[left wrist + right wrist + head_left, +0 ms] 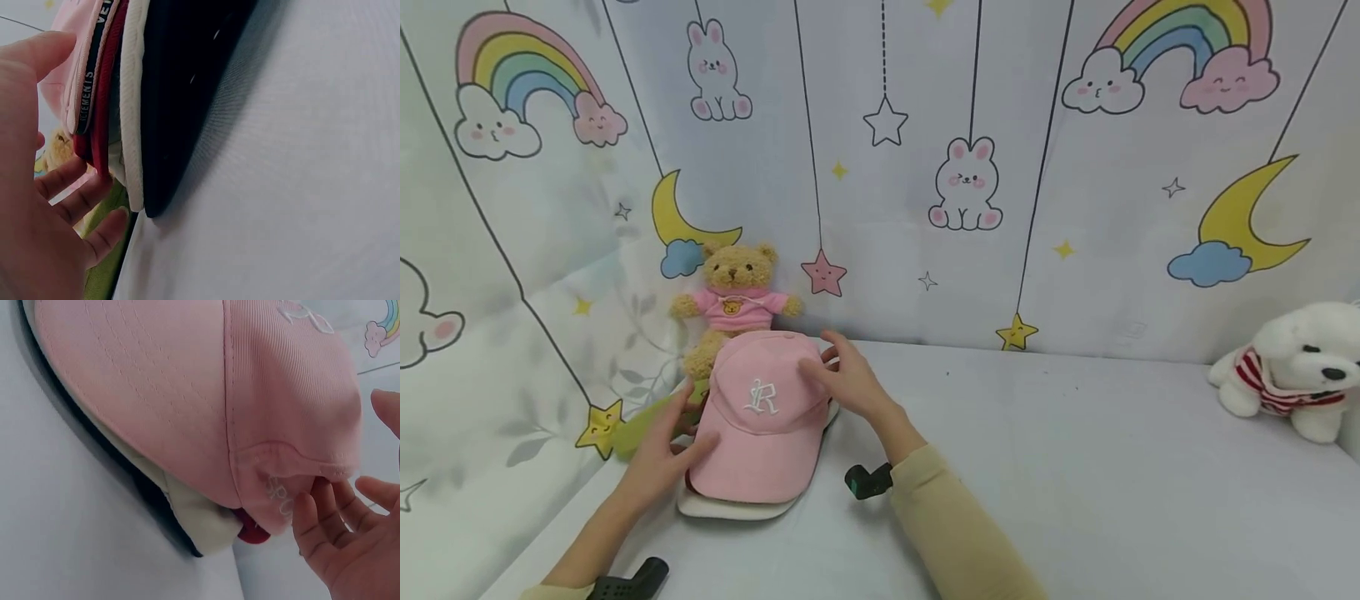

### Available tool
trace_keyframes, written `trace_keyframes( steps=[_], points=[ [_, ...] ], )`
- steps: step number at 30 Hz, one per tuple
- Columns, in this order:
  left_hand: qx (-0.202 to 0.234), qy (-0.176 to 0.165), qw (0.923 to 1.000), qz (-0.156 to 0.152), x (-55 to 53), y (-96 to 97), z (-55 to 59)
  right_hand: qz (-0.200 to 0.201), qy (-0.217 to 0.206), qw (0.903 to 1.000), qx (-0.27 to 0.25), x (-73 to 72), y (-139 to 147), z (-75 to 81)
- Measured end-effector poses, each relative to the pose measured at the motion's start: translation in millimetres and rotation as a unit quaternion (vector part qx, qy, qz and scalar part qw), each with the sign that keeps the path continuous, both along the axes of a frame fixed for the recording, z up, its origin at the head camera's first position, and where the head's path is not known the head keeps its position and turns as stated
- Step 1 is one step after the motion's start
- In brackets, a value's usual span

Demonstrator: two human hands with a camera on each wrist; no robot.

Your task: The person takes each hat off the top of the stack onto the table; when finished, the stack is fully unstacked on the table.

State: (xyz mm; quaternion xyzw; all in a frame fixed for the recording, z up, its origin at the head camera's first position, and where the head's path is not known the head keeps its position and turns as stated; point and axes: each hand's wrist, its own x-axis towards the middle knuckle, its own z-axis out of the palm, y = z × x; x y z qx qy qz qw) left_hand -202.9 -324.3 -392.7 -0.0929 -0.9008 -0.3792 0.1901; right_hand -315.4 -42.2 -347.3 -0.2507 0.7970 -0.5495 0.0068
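A pink cap (756, 462) with a white embroidered R tops a stack of caps on the white table. Below it, a red cap (102, 137), a cream cap (130, 112) and a dark cap (172, 112) show their brims in the left wrist view. My left hand (658, 458) is at the stack's left side, its thumb beside the pink cap and its spread fingertips close to the red and cream brims. On the other side, my right hand (853, 383) has its loosely bent fingertips at the pink cap's rear lower edge; the thumb stands apart from the crown.
Behind the caps a teddy bear (737, 308) in a pink top leans against the printed backdrop (887, 208). A yellow-green item (640, 429) lies left of the stack, partly hidden by my left hand. A white plush dog (1300, 367) sits at the table's far right.
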Motion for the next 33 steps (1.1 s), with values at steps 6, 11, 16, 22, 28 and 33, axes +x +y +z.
trace_keyframes(
  steps=[6,11,16,22,28,33],
  points=[
    [0.011,-0.001,0.9999,0.005,0.5,2.3,-1.9,-0.006,0.009,0.9999,0.003,2.8,-2,-1.6],
    [0.004,-0.02,0.9995,0.025,2.6,3.8,1.7,-0.008,0.011,0.9999,0.006,3.5,-2,-1.1],
    [-0.006,-0.036,0.9989,0.029,4.6,5.3,4.6,-0.007,0.004,1.0,0.002,6.2,-1,0.6],
    [-0.028,-0.029,0.9984,0.039,5.3,5.4,5.2,0.004,-0.038,0.9992,-0.014,8.5,0,2.2],
    [-0.015,-0.038,0.9987,0.031,6.5,7.5,8.4,0.01,-0.064,0.9977,-0.021,9.2,0,4.0],
    [-0.004,-0.073,0.9965,0.039,8.7,9.0,12.7,0.015,-0.067,0.9972,-0.029,8.4,0,4.3]
  ],
)
